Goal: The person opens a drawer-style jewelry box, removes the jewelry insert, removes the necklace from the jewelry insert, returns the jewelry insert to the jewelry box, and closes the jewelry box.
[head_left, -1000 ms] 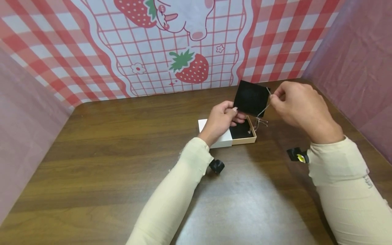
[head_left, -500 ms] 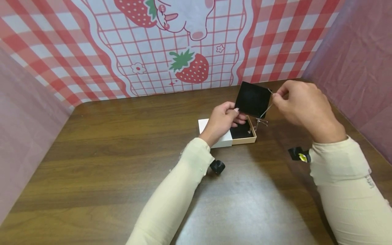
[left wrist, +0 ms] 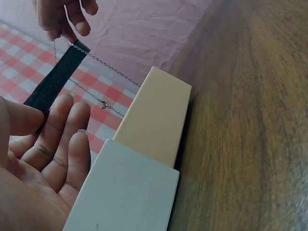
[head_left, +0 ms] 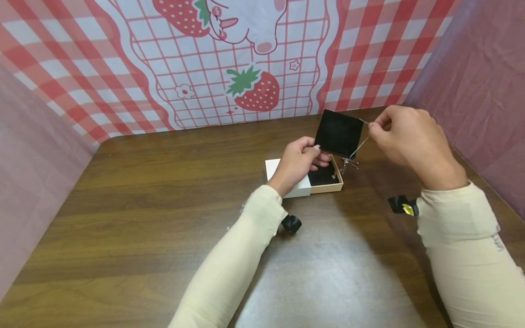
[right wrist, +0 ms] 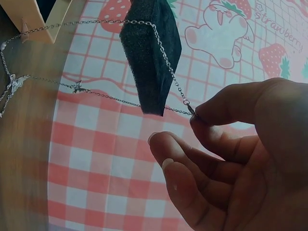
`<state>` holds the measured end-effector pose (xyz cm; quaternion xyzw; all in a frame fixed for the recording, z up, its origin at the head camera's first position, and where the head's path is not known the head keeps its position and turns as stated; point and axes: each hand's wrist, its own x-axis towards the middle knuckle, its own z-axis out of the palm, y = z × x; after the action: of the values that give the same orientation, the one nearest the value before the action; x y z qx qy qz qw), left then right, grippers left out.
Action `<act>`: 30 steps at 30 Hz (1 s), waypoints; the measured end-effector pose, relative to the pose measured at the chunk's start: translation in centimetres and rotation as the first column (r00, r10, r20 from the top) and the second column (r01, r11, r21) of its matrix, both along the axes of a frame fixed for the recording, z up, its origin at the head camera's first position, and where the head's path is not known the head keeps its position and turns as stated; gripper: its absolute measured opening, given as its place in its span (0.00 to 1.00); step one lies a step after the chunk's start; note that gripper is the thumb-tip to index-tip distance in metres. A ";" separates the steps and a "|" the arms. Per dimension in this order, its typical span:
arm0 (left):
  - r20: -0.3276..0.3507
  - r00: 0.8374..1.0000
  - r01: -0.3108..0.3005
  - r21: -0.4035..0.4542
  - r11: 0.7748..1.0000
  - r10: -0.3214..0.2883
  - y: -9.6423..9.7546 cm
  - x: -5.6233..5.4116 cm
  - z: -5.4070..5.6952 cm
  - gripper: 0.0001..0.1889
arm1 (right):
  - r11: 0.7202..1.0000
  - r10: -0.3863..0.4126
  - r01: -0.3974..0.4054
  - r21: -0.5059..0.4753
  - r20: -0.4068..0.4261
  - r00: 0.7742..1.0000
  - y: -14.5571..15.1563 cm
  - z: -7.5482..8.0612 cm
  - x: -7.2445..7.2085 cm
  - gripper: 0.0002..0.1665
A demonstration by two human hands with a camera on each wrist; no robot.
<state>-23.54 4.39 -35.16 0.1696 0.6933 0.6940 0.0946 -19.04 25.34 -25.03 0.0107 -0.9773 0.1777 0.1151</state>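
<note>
My left hand [head_left: 296,161] pinches a square black foam pad [head_left: 338,133] by its near-left corner, tilted up over the box. At the upper right, my right hand [head_left: 414,141] pinches the clasp end [right wrist: 191,110] of a thin silver necklace [right wrist: 166,57] between thumb and forefinger. The chain stretches past the pad's edge down to the drawer's end, with small star-like charms [left wrist: 105,104] along it. Below lies a small box: a white sleeve [left wrist: 127,192] with a cream drawer [left wrist: 154,118] slid partly out to the right, black inside. Part of the sleeve is hidden under my left hand.
The box lies on a brown wood-grain table [head_left: 143,218]. A red-and-white checked cloth [head_left: 197,82] with strawberries hangs behind, and pink cloth [head_left: 471,91] stands at the sides. Black wrist mounts [head_left: 291,224] hang below both cuffs.
My right hand has moved slightly right, drawing the chain farther from the pad's edge. My left hand and the pad have shifted only a little, and the box stays put.
</note>
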 end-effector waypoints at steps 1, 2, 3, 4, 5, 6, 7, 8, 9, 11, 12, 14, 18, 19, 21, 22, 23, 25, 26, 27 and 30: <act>0.000 1.000 -0.001 0.001 1.000 0.001 0.0 0.0 0.0 0.08 | 1.000 -0.001 0.001 0.000 0.004 1.000 0.1 0.0 0.0 0.18; 0.001 1.000 -0.001 -0.001 1.000 0.001 0.0 0.0 0.0 0.08 | 1.000 -0.001 0.001 0.001 0.009 1.000 0.1 0.1 0.0 0.18; -0.001 1.000 -0.001 -0.001 1.000 0.001 0.0 0.0 0.0 0.08 | 1.000 -0.002 0.002 0.001 0.013 1.000 0.2 0.1 0.0 0.18; -0.001 1.000 -0.001 -0.002 1.000 0.001 0.0 0.0 0.0 0.08 | 1.000 -0.002 0.002 0.001 0.016 1.000 0.3 0.1 0.0 0.18; -0.003 1.000 -0.001 -0.002 1.000 0.001 0.0 0.0 0.0 0.08 | 1.000 -0.003 0.003 0.000 0.018 1.000 0.3 0.1 0.0 0.18; -0.004 1.000 0.000 -0.002 1.000 0.000 0.0 -0.1 0.0 0.08 | 1.000 -0.004 0.004 0.001 0.015 1.000 0.3 0.1 0.0 0.18; -0.006 1.000 0.000 -0.003 1.000 0.000 0.0 -0.1 0.0 0.08 | 1.000 -0.003 0.003 0.001 0.013 1.000 0.2 0.1 0.0 0.18; -0.008 1.000 0.000 -0.004 1.000 0.000 0.0 -0.1 0.0 0.08 | 1.000 -0.003 0.003 -0.001 0.010 1.000 0.3 0.1 0.0 0.18; -0.009 1.000 0.000 -0.004 1.000 0.000 0.0 -0.1 0.0 0.08 | 1.000 -0.003 0.003 -0.002 0.005 1.000 0.2 0.1 0.0 0.18; -0.011 1.000 0.000 -0.006 1.000 0.000 0.0 -0.1 0.0 0.08 | 1.000 -0.004 0.004 -0.006 0.003 1.000 0.3 0.1 0.1 0.18; -0.012 1.000 -0.001 -0.005 1.000 0.000 0.0 -0.1 -0.1 0.08 | 1.000 -0.004 0.004 -0.008 0.003 1.000 0.3 0.1 0.1 0.18; -0.012 1.000 -0.001 -0.005 1.000 0.001 0.0 -0.1 -0.1 0.09 | 1.000 -0.005 0.005 -0.013 0.006 1.000 0.5 0.1 0.1 0.19; -0.010 1.000 -0.004 -0.007 1.000 0.004 0.0 -0.1 -0.1 0.08 | 1.000 -0.006 0.007 -0.015 0.011 1.000 0.7 0.1 0.0 0.19; -0.010 1.000 -0.004 -0.009 1.000 0.004 0.0 0.0 -0.1 0.09 | 1.000 -0.006 0.006 -0.014 0.011 1.000 0.7 0.1 0.0 0.19; -0.009 1.000 -0.003 -0.014 1.000 0.003 -0.1 0.0 -0.1 0.08 | 1.000 -0.005 0.005 -0.014 0.010 1.000 0.7 0.1 0.0 0.19; -0.009 1.000 -0.002 -0.016 1.000 0.002 -0.1 0.0 -0.1 0.09 | 1.000 -0.007 0.007 -0.014 0.010 1.000 0.8 0.1 0.0 0.19; -0.009 1.000 0.000 -0.017 1.000 0.000 -0.1 0.0 -0.1 0.09 | 1.000 -0.009 0.009 -0.015 0.012 1.000 0.8 0.1 0.0 0.19; -0.007 1.000 0.002 -0.019 1.000 -0.002 -0.1 -0.1 -0.1 0.09 | 1.000 -0.015 0.015 -0.016 0.015 1.000 0.8 0.1 0.0 0.19; -0.007 1.000 0.003 -0.021 1.000 -0.003 -0.1 -0.1 -0.1 0.09 | 1.000 -0.019 0.019 -0.017 0.017 1.000 0.8 0.1 0.0 0.20; -0.005 1.000 0.004 -0.021 1.000 -0.004 -0.1 -0.1 -0.1 0.09 | 1.000 -0.023 0.024 -0.017 0.021 1.000 0.8 0.1 0.0 0.20; -0.001 1.000 0.007 -0.019 1.000 -0.007 -0.1 -0.1 -0.1 0.09 | 0.999 -0.032 0.032 -0.017 0.021 0.999 0.8 0.1 0.0 0.20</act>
<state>-23.65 4.25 -35.31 0.1715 0.6994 0.6869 0.0980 -19.00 26.12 -24.94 -0.0078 -0.9769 0.1843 0.1078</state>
